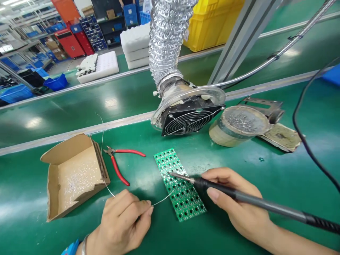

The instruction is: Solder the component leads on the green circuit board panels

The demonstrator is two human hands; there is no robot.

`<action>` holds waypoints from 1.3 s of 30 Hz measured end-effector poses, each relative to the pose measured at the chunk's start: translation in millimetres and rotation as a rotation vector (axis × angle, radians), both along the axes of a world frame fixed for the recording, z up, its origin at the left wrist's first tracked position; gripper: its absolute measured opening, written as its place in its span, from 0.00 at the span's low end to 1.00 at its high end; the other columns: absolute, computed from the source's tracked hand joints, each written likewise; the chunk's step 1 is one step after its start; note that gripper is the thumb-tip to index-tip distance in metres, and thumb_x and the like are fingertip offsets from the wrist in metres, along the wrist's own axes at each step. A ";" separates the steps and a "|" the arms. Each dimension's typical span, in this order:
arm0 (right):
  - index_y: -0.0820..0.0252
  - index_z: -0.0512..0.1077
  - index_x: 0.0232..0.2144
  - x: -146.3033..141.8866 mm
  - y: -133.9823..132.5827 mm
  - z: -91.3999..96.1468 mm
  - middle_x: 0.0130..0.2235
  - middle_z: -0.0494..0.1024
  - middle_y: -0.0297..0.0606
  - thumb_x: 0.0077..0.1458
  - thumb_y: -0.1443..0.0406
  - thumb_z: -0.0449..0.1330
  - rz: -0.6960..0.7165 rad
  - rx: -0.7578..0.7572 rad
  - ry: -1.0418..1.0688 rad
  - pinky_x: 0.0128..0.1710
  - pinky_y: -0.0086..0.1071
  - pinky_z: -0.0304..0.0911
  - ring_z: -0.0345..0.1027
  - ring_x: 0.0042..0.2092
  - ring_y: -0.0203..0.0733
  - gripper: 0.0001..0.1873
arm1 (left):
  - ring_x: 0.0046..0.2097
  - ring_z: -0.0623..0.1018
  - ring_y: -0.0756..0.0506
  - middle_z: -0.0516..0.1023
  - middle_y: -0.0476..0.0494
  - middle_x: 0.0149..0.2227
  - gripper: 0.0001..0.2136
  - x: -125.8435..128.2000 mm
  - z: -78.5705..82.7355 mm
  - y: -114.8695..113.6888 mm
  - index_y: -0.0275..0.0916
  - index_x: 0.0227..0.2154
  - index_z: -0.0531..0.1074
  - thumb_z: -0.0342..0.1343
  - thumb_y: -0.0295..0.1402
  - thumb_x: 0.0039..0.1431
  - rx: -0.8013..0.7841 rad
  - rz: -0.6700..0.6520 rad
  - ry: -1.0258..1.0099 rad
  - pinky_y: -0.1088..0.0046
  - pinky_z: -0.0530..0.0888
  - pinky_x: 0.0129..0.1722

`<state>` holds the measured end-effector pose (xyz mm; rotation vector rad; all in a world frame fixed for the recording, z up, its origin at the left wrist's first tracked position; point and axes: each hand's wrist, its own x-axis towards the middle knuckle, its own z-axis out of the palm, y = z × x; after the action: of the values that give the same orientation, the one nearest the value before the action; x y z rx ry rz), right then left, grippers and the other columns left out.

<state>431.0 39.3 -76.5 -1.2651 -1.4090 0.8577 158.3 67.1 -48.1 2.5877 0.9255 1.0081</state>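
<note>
My right hand point(236, 198) is closed around a black soldering iron point(247, 199), whose metal tip points left over a green circuit board panel point(183, 194). Whether the tip touches the board I cannot tell. Between the thumb and forefinger of my left hand point(127, 219) is a thin strand of solder wire point(163, 199). Its free end reaches the middle of the panel, below the iron's tip. The wire's other part leaves the back of that hand and runs up past a cardboard box. The panel lies flat, with rows of dark round holes and small shiny pads.
Red-handled side cutters point(117, 163) lie near the cardboard box point(53, 191), which holds tiny clippings. A fume extractor fan point(191, 120) hangs low behind the panel. At right stand a round tub point(225, 132) of grey scraps and a dirty tray point(284, 138). A black cable point(299, 124) hangs far right.
</note>
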 end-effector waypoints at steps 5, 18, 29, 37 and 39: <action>0.53 0.72 0.36 -1.7 3.2 -8.5 0.22 0.69 0.28 0.58 0.66 0.59 -0.020 -0.019 0.078 0.18 0.23 0.57 0.60 0.21 0.32 0.03 | 0.25 0.68 0.51 0.75 0.47 0.24 0.09 -7.5 -2.6 0.7 0.33 0.34 0.72 0.60 0.17 0.50 0.016 0.002 -0.006 0.72 0.63 0.24; 0.50 0.70 0.36 -2.8 3.2 -7.2 0.19 0.69 0.25 0.57 0.70 0.59 0.018 -0.007 -0.090 0.18 0.23 0.59 0.61 0.19 0.33 0.08 | 0.25 0.67 0.51 0.74 0.48 0.23 0.08 -11.1 -4.6 0.4 0.35 0.33 0.72 0.59 0.18 0.51 0.010 0.038 0.058 0.72 0.63 0.23; 0.51 0.70 0.36 -4.5 4.4 -3.8 0.19 0.71 0.25 0.57 0.71 0.59 0.035 -0.028 -0.097 0.18 0.22 0.60 0.63 0.19 0.32 0.08 | 0.25 0.67 0.51 0.74 0.48 0.23 0.08 -7.1 -4.9 2.9 0.35 0.33 0.72 0.59 0.18 0.52 0.020 0.035 0.069 0.72 0.62 0.23; 0.55 0.73 0.33 0.3 1.5 -8.7 0.20 0.69 0.30 0.56 0.67 0.61 -0.088 0.005 0.004 0.19 0.26 0.57 0.60 0.20 0.34 0.02 | 0.25 0.68 0.51 0.75 0.47 0.24 0.08 -5.5 -8.6 4.3 0.35 0.34 0.72 0.59 0.18 0.52 0.017 0.029 0.061 0.72 0.63 0.24; 0.56 0.73 0.32 1.0 1.1 -9.2 0.21 0.69 0.30 0.56 0.65 0.61 -0.119 -0.003 0.054 0.18 0.26 0.54 0.58 0.20 0.33 0.01 | 0.25 0.68 0.51 0.75 0.48 0.24 0.08 -3.3 -8.9 4.4 0.35 0.34 0.72 0.59 0.19 0.52 0.020 0.029 0.061 0.72 0.63 0.24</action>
<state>432.0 40.4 -85.7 -1.3049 -1.2774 0.8067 155.0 71.5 -57.0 2.6427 0.9753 0.9555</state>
